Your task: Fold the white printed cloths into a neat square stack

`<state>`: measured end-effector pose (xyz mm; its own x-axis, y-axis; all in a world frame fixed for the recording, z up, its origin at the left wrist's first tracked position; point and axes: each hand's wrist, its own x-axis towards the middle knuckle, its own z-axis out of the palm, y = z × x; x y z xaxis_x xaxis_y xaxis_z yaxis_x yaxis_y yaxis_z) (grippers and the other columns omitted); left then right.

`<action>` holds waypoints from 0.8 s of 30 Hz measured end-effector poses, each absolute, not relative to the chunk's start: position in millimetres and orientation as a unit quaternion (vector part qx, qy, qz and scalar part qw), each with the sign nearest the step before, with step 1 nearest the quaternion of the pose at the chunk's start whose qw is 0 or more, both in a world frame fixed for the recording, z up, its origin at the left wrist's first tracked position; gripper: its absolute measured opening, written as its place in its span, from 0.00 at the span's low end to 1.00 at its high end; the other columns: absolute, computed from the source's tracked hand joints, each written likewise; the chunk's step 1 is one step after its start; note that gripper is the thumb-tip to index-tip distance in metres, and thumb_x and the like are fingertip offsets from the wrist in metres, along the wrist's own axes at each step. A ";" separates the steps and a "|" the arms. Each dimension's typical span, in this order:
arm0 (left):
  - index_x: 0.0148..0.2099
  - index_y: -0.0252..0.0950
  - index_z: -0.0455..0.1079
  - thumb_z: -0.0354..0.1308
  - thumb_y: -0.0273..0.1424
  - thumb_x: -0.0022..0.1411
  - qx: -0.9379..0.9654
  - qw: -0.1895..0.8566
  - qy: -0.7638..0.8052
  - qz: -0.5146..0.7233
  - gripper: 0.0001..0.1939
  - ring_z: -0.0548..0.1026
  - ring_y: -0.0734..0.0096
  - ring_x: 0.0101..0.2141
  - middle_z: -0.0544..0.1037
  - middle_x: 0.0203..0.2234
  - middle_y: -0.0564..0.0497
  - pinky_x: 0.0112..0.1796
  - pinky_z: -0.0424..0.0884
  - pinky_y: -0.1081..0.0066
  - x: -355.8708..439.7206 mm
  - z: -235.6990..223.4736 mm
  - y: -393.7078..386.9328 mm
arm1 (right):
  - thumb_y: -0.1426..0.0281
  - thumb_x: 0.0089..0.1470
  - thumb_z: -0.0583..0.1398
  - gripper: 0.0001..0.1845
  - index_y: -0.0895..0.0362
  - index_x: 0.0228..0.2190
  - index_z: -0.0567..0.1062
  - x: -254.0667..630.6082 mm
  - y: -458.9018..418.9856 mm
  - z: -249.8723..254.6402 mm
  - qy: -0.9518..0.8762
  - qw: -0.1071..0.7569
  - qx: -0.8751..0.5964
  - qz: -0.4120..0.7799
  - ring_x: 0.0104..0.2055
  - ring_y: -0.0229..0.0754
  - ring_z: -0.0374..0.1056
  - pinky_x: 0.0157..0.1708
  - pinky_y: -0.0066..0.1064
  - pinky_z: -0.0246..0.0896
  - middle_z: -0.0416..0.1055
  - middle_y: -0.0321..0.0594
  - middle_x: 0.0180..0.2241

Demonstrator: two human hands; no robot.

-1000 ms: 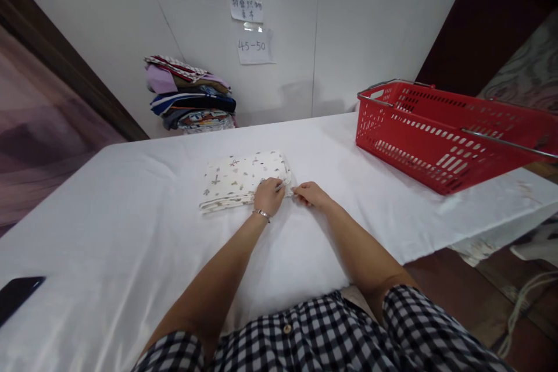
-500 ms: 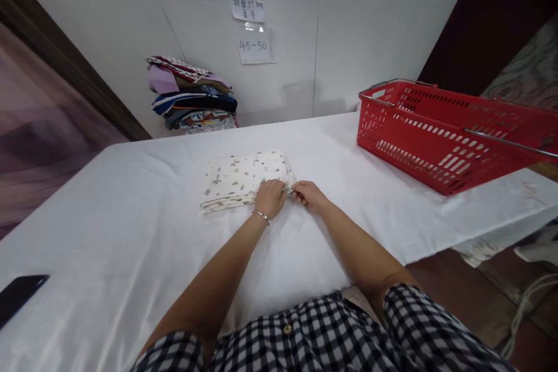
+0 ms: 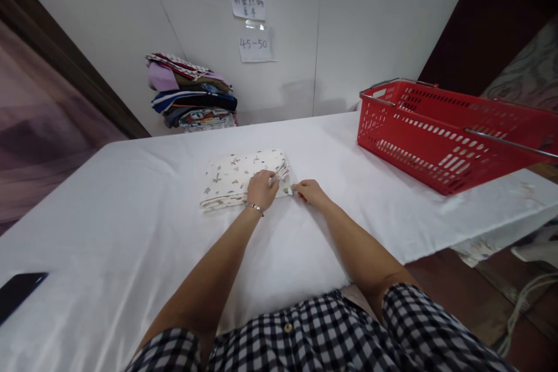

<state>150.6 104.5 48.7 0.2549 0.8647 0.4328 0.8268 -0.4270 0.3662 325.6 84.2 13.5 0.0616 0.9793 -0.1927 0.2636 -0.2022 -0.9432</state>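
Observation:
A folded white cloth with small printed figures lies on the white-covered table. My left hand rests on its near right part, fingers curled over the top layers near the right corner. My right hand sits just right of the cloth and pinches its near right corner. A bracelet circles my left wrist.
A red plastic basket with metal handles stands at the right end of the table. A stack of folded fabrics sits against the back wall under two paper notes. A dark phone lies at the table's left edge.
My left hand has shifted slightly left and farther onto the cloth, lifting its corner layers. My right hand has stayed at the cloth's corner.

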 end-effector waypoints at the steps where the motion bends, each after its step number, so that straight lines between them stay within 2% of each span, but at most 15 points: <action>1: 0.39 0.37 0.66 0.54 0.31 0.56 0.793 0.028 0.533 0.293 0.07 0.69 0.62 0.41 0.74 0.36 0.48 0.41 0.63 0.64 149.7 49.1 104.3 | 0.61 0.46 0.59 0.16 0.59 0.17 0.69 324.8 83.5 13.7 -0.517 0.371 -0.626 0.451 0.13 0.30 0.55 0.17 0.25 0.48 0.64 0.34 0.13; 5: 0.40 0.37 0.66 0.53 0.31 0.57 0.801 0.021 0.525 0.286 0.07 0.70 0.62 0.41 0.74 0.37 0.48 0.42 0.63 0.64 147.7 49.9 102.7 | 0.56 0.46 0.60 0.19 0.59 0.17 0.70 317.3 78.8 22.9 -0.579 0.305 -0.653 0.381 0.17 0.32 0.58 0.19 0.25 0.48 0.65 0.35 0.14; 9: 0.41 0.37 0.66 0.52 0.30 0.57 0.811 0.025 0.514 0.279 0.09 0.70 0.63 0.42 0.73 0.38 0.48 0.44 0.62 0.63 147.2 50.1 102.8 | 0.62 0.45 0.61 0.13 0.58 0.18 0.71 311.9 77.1 28.9 -0.612 0.266 -0.669 0.328 0.22 0.34 0.61 0.23 0.25 0.49 0.67 0.35 0.16; 11: 0.42 0.36 0.66 0.52 0.30 0.57 0.816 0.024 0.508 0.276 0.09 0.70 0.63 0.42 0.73 0.38 0.47 0.45 0.62 0.63 148.0 49.1 102.7 | 0.65 0.45 0.61 0.11 0.58 0.18 0.70 312.5 78.2 27.5 -0.593 0.295 -0.656 0.362 0.21 0.33 0.60 0.23 0.24 0.49 0.65 0.33 0.16; 13: 0.41 0.36 0.66 0.52 0.29 0.57 0.824 0.020 0.498 0.269 0.09 0.70 0.64 0.41 0.73 0.38 0.48 0.46 0.62 0.63 150.0 47.4 101.8 | 0.65 0.45 0.60 0.12 0.58 0.17 0.67 314.3 80.0 24.7 -0.539 0.347 -0.625 0.445 0.17 0.31 0.57 0.20 0.24 0.47 0.62 0.31 0.13; 17: 0.40 0.36 0.66 0.52 0.27 0.56 0.854 0.011 0.464 0.237 0.08 0.71 0.65 0.40 0.73 0.36 0.48 0.45 0.62 0.64 156.3 43.7 99.1 | 0.67 0.43 0.60 0.11 0.57 0.18 0.63 316.3 83.0 20.9 -0.394 0.438 -0.530 0.611 0.13 0.29 0.53 0.13 0.23 0.39 0.60 0.28 0.13; 24: 0.42 0.36 0.66 0.51 0.27 0.56 0.858 0.002 0.478 0.189 0.10 0.70 0.65 0.40 0.72 0.38 0.47 0.45 0.62 0.64 161.1 44.6 96.6 | 0.70 0.41 0.62 0.09 0.58 0.22 0.65 312.0 81.3 20.2 -0.350 0.474 -0.468 0.659 0.18 0.31 0.64 0.11 0.19 0.43 0.66 0.31 0.17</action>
<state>161.1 96.6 44.6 0.4722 0.8202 0.3230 0.8186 -0.5439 0.1846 312.0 81.3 20.2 -0.1125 0.9522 -0.2842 -0.2975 -0.3051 -0.9046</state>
